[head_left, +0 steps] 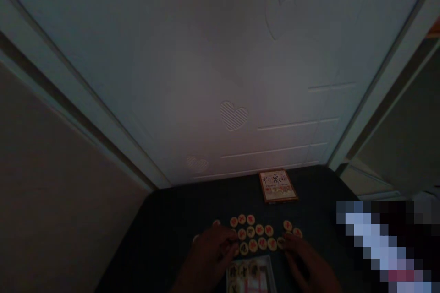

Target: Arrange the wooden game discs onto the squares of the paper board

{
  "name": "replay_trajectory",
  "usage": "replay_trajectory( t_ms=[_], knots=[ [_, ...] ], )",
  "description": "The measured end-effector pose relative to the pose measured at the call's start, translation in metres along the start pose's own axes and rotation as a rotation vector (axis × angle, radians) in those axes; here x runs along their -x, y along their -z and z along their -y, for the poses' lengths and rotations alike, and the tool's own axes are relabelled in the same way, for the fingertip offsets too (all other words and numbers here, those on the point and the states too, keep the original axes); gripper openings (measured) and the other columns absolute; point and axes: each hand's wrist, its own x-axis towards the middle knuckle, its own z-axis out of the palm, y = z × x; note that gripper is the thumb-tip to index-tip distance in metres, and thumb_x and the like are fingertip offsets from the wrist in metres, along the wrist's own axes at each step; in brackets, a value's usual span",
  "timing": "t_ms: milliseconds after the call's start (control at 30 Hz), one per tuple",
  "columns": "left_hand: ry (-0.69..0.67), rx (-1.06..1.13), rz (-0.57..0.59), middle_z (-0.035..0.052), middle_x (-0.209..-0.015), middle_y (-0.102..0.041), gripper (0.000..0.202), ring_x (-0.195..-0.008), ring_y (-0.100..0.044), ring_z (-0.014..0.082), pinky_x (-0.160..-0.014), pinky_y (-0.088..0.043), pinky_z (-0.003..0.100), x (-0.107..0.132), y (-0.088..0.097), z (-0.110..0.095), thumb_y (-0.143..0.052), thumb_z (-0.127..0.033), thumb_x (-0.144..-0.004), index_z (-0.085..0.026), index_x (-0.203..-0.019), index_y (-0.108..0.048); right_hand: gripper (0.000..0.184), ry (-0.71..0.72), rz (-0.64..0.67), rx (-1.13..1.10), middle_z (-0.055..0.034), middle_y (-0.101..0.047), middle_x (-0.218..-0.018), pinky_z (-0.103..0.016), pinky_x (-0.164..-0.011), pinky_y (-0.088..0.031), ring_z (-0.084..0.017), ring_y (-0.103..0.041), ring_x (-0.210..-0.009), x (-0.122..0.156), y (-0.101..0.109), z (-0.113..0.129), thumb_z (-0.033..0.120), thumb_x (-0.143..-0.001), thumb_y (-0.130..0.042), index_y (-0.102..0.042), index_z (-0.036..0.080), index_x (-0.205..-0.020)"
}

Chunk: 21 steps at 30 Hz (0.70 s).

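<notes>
On the desk (165,219), the left hand (209,252) curls its fingers over the left end of rows of round pieces (262,243), marked red or black. Nearer lies an open tray (272,279) holding more; farther back, a printed box (278,186). The right hand (305,256) bends at the front row's right end. Dimness hides whether either pinches anything.
</notes>
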Motion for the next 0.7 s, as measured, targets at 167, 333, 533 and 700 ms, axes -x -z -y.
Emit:
replay_trajectory(
  t_ms=[167, 333, 533, 700],
  knots=[
    [-0.079, 0.054, -0.047, -0.0002, -0.099, -0.076, 0.016, -0.092, -0.073, 0.0183, -0.092, -0.057, 0.036, -0.007, -0.006, -0.02, -0.062, -0.021, -0.092, -0.029, -0.105, -0.069, 0.026, 0.043, 0.005, -0.002, -0.0051, -0.078, -0.114, -0.029, -0.088, -0.064, -0.021, -0.076, -0.102, -0.003, -0.012, 0.002, 0.032, -0.102, -0.049, -0.07, 0.027, -0.116],
    [-0.157, 0.067, -0.069, 0.0008, -0.094, -0.076, 0.018, -0.085, -0.072, 0.0167, -0.078, -0.057, 0.03, -0.004, -0.007, -0.028, -0.059, -0.016, -0.092, -0.027, -0.103, -0.067, 0.023, 0.058, 0.022, -0.031, -0.0058, -0.079, -0.106, -0.025, -0.085, -0.064, -0.019, -0.078, -0.096, -0.001, -0.009, 0.001, 0.029, -0.101, -0.051, -0.07, 0.026, -0.114],
    [-0.257, 0.113, -0.066, -0.0016, -0.079, -0.074, 0.016, -0.071, -0.069, 0.0147, -0.064, -0.053, 0.025, 0.005, -0.012, -0.036, -0.057, -0.012, -0.087, -0.025, -0.092, -0.064, 0.022, 0.081, 0.015, -0.001, -0.0081, -0.077, -0.114, -0.023, -0.085, -0.064, -0.021, -0.077, -0.1, 0.007, 0.0, 0.0, 0.025, -0.093, -0.064, -0.072, 0.025, -0.113],
    [-0.283, 0.119, -0.044, -0.0027, -0.075, -0.072, 0.017, -0.068, -0.068, 0.0136, -0.066, -0.053, 0.025, 0.012, -0.021, -0.039, -0.055, -0.012, -0.088, -0.025, -0.094, -0.064, 0.029, 0.144, 0.032, 0.012, -0.0049, -0.08, -0.104, -0.027, -0.084, -0.065, -0.021, -0.078, -0.091, 0.017, 0.003, -0.004, 0.019, -0.087, -0.067, -0.071, 0.026, -0.114]
  ],
)
